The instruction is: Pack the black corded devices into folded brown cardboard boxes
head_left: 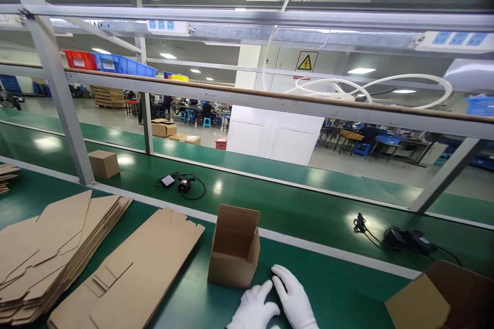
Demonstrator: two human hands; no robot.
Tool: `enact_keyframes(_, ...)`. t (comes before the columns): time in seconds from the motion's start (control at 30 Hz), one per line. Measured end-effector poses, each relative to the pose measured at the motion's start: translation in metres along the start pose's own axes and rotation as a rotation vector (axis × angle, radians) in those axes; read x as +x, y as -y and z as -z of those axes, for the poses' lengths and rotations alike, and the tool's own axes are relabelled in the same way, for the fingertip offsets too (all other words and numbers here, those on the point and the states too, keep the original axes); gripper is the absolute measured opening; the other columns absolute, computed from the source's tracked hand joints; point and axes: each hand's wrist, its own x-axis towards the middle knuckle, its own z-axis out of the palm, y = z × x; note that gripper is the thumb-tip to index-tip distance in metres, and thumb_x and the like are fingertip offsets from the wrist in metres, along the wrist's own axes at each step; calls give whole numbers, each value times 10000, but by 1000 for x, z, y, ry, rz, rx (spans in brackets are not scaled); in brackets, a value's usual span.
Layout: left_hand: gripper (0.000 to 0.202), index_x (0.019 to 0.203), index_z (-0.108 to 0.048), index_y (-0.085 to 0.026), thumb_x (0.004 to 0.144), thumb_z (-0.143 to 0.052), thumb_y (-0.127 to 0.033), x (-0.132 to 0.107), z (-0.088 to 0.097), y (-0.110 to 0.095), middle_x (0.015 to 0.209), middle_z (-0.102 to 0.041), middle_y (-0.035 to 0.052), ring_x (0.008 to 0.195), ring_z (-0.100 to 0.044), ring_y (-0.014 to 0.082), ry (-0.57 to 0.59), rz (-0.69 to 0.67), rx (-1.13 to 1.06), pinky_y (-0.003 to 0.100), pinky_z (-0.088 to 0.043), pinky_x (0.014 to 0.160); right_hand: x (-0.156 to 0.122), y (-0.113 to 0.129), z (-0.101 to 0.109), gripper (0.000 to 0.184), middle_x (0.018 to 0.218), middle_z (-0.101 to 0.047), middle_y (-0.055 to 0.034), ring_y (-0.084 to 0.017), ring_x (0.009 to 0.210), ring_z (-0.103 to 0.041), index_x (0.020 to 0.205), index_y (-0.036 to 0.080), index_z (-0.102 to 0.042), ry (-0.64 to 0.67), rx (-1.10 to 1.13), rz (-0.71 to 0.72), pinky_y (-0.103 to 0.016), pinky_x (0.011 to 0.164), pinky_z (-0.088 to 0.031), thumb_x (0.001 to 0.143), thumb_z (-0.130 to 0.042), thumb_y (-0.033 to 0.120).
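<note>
Both of my hands wear white gloves at the bottom of the head view. My left hand (254, 308) is just in front of an open cardboard box (231, 270), its fingers apart and nothing visible in them. Close beside it, my right hand (295, 298) stretches its fingers forward over the green bench, also without a visible object. The box stands upright with its lid flap raised at the back. To the left lies a flat cardboard blank (142, 262), and beyond that a stack of flat blanks (46, 252).
Another open carton (419, 303) is at the lower right. On the green conveyor (293, 216) lie a black corded device (185, 185), more black corded devices (409, 239) and a closed small box (104, 164). A metal post (64, 87) and shelf (216, 93) cross in front.
</note>
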Motion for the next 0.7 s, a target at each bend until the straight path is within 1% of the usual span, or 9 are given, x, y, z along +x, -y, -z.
enact_keyframes(0.1, 330, 1076, -631, -286, 807, -608, -477, 0, -2, 1, 1504, -331, 45, 1125, -509, 342, -12, -7, -1, 474, -488, 869, 1, 0, 0, 422, 1231, -631, -89, -261, 1167, -570, 1103, 197, -704, 2, -4, 1, -440, 1068, -418, 896, -429, 440)
enact_keyframes(0.27, 314, 1081, -622, -316, 813, -598, -478, -1, -4, 1, 1513, -319, 11, 1135, -503, 348, 9, -10, -4, 494, -484, 867, 0, 0, 0, 435, 1241, -624, -90, -258, 1175, -563, 1113, 190, -698, 13, -7, -6, -437, 1073, -411, 899, -422, 450)
enact_keyframes(0.4, 327, 1072, -623, -311, 802, -594, -493, -1, -1, 0, 1500, -341, 20, 1141, -500, 358, 2, -15, -10, 497, -481, 861, 0, -3, -1, 420, 1238, -626, -88, -255, 1170, -565, 1110, 197, -700, 7, 9, 6, -429, 1074, -410, 897, -437, 446)
enact_keyframes(0.5, 371, 1070, -624, -302, 771, -617, -522, -5, 5, -3, 1492, -358, 36, 1150, -499, 361, -7, -25, -22, 510, -471, 881, 2, -2, -2, 411, 1232, -629, -91, -258, 1168, -564, 1099, 194, -704, -3, 33, -5, -433, 1077, -401, 887, -451, 439)
enact_keyframes(0.57, 393, 1063, -626, -291, 754, -633, -533, -11, 12, -8, 1492, -362, 47, 1170, -489, 356, -22, -30, -41, 515, -451, 922, 1, 5, 0, 397, 1214, -639, -93, -263, 1162, -566, 1073, 192, -713, -19, 64, -26, -436, 1076, -396, 871, -471, 433)
enact_keyframes(0.63, 365, 1067, -625, -285, 781, -617, -510, -20, 21, -17, 1497, -360, 48, 1230, -450, 347, -64, -7, -61, 517, -401, 997, -1, 16, 5, 381, 1180, -656, -95, -264, 1144, -576, 1047, 191, -720, -40, 129, -54, -434, 1066, -402, 854, -494, 428)
enact_keyframes(0.7, 299, 1085, -623, -292, 836, -571, -449, -29, 32, -25, 1501, -366, 34, 1299, -395, 327, -105, 31, -84, 507, -337, 1068, -2, 27, 10, 381, 1144, -670, -102, -263, 1106, -596, 1036, 185, -717, -78, 237, -108, -427, 1038, -424, 844, -500, 432)
